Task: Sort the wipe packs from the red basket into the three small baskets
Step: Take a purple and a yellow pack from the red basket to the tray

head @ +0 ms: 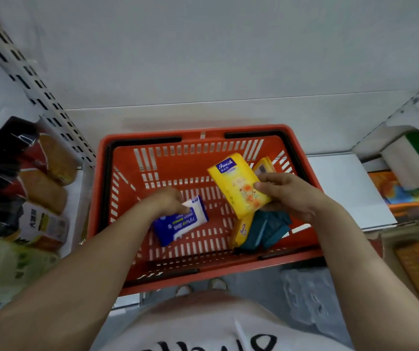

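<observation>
Both hands reach into the red basket (152, 140): left hand (166, 200) pinches a blue wipe pack (180, 220) near its floor; right hand (286, 196) grips a yellow wipe pack (237, 183) by the right wall.

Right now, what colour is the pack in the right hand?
Yellow pack with orange flowers; head view.

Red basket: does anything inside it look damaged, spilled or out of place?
Nothing stands out. The red basket holds loose packs lying askew, normal for unsorted stock. The left hand grips a blue pack; the right hand holds a yellow pack.
</observation>
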